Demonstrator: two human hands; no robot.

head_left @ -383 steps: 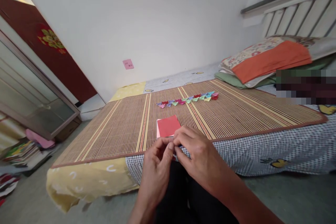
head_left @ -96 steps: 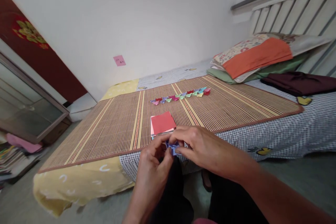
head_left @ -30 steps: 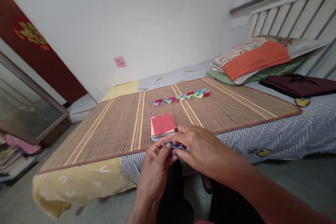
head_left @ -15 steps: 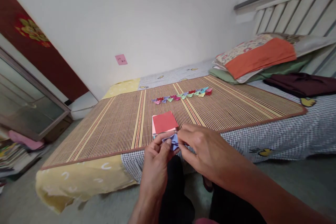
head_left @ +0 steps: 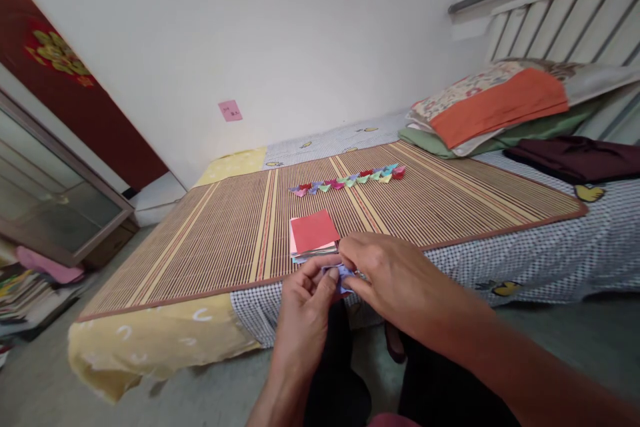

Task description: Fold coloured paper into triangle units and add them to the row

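A small folded piece of blue-purple paper (head_left: 342, 273) is pinched between both hands at the bed's front edge. My left hand (head_left: 309, 293) grips it from the left, thumb pressed on top. My right hand (head_left: 383, 273) closes on its right side, and its fingers hide much of the paper. Just beyond the hands lies a stack of square coloured paper (head_left: 315, 231), a red sheet on top. Farther back, several small folded paper pieces (head_left: 350, 181) in mixed colours stand in a slanting row.
A striped bamboo mat (head_left: 225, 233) covers most of the bed. Pillows (head_left: 505, 110) and a dark maroon folded cloth (head_left: 580, 159) lie at the right, by a radiator (head_left: 560, 17). A pink paper note (head_left: 230, 111) is on the wall. Books (head_left: 25, 297) are piled at the lower left.
Both hands are still on the blue-purple paper. The left hand has shifted slightly right, and more of the paper is now covered by fingers.
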